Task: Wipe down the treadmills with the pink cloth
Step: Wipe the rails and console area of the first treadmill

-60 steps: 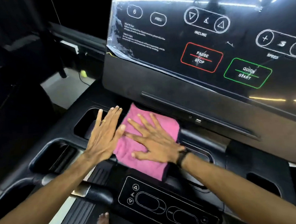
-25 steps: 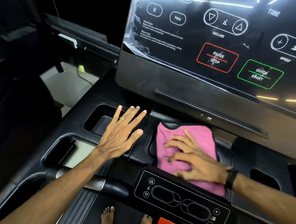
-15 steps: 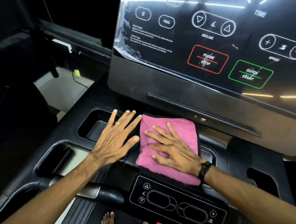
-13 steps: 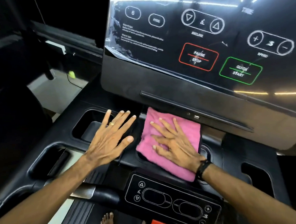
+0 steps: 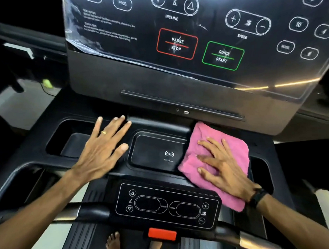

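- Head view, centre right: the pink cloth [image 5: 217, 159], folded into a rough square, lies on the black console shelf [image 5: 160, 124] of the treadmill, just right of the recessed charging pad [image 5: 157, 153] and below the right part of the display panel [image 5: 193, 37]. Its near corner hangs over the shelf edge beside the lower control panel [image 5: 167, 206].
- Right hand [image 5: 222, 169]: laid palm down on the cloth, fingers spread and nearly straight, pressing it flat to the shelf. The grip is apart; no finger curls round the fabric. A dark band [image 5: 258, 196] circles the wrist.
- Left hand [image 5: 102, 148]: flat on the bare shelf between the left recessed tray [image 5: 71, 140] and the charging pad, well apart from the cloth. Fingers spread, grip apart, holding nothing. A ring [image 5: 103, 132] sits on one finger.
- Display panel: tilted over the shelf, bearing a red-framed PAUSE/STOP key [image 5: 176, 44], a green-framed QUICK START key [image 5: 223, 56], and INCLINE and SPEED controls above them. Clear film covers its face, wrinkled at the left edge.
- Lower foreground: a red tab [image 5: 161, 234] below the lower control panel; a bare foot [image 5: 113, 247] on the treadmill belt [image 5: 86, 242]; metal-banded handlebars run off to either side.
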`<action>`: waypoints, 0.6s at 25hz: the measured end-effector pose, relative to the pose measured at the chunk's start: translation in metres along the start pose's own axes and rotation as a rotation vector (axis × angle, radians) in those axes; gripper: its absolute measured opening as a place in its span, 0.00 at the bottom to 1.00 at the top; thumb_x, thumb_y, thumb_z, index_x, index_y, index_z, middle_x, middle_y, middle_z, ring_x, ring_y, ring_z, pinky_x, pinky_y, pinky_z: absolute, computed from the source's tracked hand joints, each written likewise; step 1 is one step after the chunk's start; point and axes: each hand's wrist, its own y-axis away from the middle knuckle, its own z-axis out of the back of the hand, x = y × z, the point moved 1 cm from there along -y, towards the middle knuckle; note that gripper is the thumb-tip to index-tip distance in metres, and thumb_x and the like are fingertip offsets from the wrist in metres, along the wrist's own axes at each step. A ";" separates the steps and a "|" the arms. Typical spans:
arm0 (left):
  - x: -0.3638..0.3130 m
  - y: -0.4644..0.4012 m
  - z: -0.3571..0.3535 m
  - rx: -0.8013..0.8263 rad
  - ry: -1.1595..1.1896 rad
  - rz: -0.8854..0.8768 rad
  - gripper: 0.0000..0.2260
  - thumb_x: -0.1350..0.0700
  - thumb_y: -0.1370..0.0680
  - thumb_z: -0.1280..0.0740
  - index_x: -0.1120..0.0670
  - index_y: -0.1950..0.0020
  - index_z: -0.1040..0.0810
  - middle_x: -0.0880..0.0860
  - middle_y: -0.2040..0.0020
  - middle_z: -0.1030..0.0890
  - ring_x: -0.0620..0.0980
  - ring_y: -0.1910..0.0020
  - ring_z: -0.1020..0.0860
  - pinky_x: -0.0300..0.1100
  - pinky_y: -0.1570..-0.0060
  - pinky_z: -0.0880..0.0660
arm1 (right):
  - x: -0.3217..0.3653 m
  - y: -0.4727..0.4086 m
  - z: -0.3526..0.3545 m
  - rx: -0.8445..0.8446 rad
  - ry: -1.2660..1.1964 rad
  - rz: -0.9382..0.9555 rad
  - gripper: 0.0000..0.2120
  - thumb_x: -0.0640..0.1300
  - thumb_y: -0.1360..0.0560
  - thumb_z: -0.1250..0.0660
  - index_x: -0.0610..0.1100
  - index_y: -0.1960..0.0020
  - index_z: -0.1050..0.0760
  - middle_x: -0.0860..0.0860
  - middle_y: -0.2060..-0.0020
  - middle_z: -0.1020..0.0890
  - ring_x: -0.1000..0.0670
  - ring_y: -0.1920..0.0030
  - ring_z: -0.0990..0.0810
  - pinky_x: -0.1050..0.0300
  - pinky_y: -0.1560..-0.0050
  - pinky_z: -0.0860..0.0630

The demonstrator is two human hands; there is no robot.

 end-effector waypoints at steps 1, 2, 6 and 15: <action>-0.001 0.000 -0.001 0.001 -0.011 0.012 0.30 0.39 0.17 0.57 0.53 0.20 0.42 0.54 0.20 0.41 0.52 0.21 0.42 0.56 0.22 0.59 | -0.002 0.009 0.001 0.011 -0.038 0.049 0.20 0.60 0.20 0.38 0.53 0.34 0.22 0.53 0.23 0.35 0.48 0.20 0.47 0.27 0.26 0.51; -0.001 0.000 -0.002 -0.002 -0.015 0.032 0.30 0.39 0.16 0.57 0.53 0.20 0.42 0.54 0.20 0.41 0.53 0.21 0.41 0.56 0.22 0.59 | -0.002 0.015 0.002 0.034 -0.054 0.111 0.20 0.60 0.20 0.38 0.53 0.33 0.23 0.54 0.23 0.35 0.47 0.20 0.46 0.27 0.26 0.52; -0.004 0.000 -0.001 -0.021 -0.025 0.068 0.30 0.39 0.16 0.58 0.53 0.19 0.43 0.55 0.20 0.41 0.52 0.21 0.42 0.57 0.22 0.59 | 0.016 -0.004 -0.006 0.173 0.070 0.306 0.24 0.61 0.17 0.46 0.58 0.22 0.37 0.52 0.20 0.42 0.43 0.19 0.49 0.29 0.25 0.56; 0.001 -0.002 -0.004 -0.085 -0.004 0.118 0.29 0.42 0.16 0.58 0.56 0.19 0.44 0.55 0.20 0.41 0.53 0.21 0.42 0.56 0.22 0.60 | 0.131 -0.132 -0.058 0.276 0.202 0.432 0.36 0.71 0.22 0.50 0.56 0.19 0.49 0.47 0.19 0.58 0.36 0.21 0.66 0.21 0.31 0.65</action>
